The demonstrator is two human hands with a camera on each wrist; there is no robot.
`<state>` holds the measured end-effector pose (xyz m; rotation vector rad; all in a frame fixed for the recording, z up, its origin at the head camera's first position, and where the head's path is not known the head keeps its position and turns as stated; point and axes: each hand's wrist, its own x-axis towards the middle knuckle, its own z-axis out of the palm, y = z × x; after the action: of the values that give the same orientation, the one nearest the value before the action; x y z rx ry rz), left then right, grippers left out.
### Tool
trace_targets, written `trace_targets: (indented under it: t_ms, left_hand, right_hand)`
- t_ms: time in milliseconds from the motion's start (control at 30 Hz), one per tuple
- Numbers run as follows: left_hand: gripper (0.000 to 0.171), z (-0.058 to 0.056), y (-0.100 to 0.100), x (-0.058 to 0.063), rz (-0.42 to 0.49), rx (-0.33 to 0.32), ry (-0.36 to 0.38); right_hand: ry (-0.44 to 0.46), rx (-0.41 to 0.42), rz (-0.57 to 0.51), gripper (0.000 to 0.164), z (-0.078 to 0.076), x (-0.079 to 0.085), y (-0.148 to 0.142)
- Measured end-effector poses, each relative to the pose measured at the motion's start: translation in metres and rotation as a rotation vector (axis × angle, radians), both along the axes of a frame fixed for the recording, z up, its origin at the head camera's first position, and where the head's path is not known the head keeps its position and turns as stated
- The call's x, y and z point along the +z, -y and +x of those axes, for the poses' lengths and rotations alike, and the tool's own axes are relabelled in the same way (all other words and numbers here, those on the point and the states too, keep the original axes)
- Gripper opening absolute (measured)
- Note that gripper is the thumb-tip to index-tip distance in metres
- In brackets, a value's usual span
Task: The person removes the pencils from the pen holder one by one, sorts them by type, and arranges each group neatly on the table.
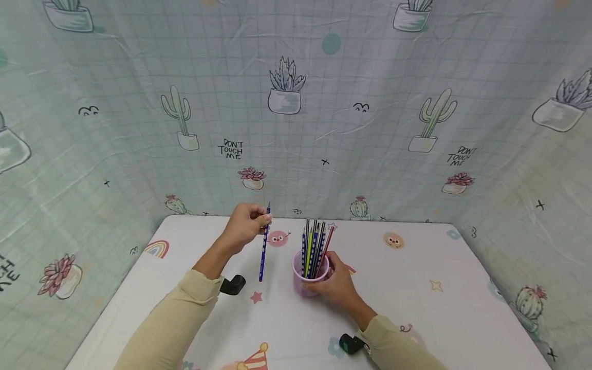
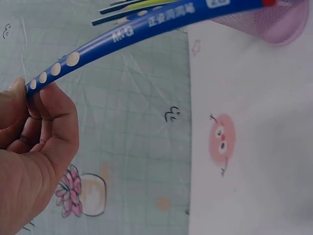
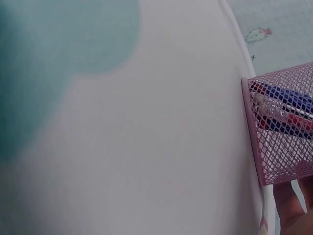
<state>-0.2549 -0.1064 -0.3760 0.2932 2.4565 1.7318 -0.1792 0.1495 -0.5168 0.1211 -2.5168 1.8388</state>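
Observation:
My left hand [image 1: 246, 226] pinches a blue pencil [image 1: 264, 252] near its upper end. In the head view this pencil hangs upright over the table, dark tip up. White lettering, a row of pale round dots and a red end mark the pencil [image 2: 142, 29] in the left wrist view. To the right, a pink mesh pencil cup [image 1: 298, 285] holds several pencils [image 1: 313, 252], mostly blue with dots, plus a yellow-green one and a red one. The right hand [image 1: 341, 282] grips that cup, its thumb and fingers round the right side. Pencil ends show through the mesh cup [image 3: 288, 156] in the right wrist view.
A white tablecloth [image 1: 393, 288] printed with small cartoon figures covers the table. Behind and at both sides hangs a pale green curtain [image 1: 324, 128] with cactus prints. Black wrist cameras [image 1: 233, 285] sit at both sleeves.

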Motion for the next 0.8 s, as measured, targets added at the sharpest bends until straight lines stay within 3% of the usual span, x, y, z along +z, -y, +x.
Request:
trace_targets:
  t_ms: [533, 800]
  left_hand:
    - [0.017, 0.009, 0.025, -0.04, -0.071, 0.077, 0.101]
    - [0.017, 0.01, 0.038, -0.057, -0.077, 0.098, 0.14]
  right_hand:
    - [0.011, -0.02, 0.054, 0.086, -0.001, -0.006, -0.001]
    - [0.001, -0.017, 0.03, 0.086, -0.002, -0.005, -0.001]
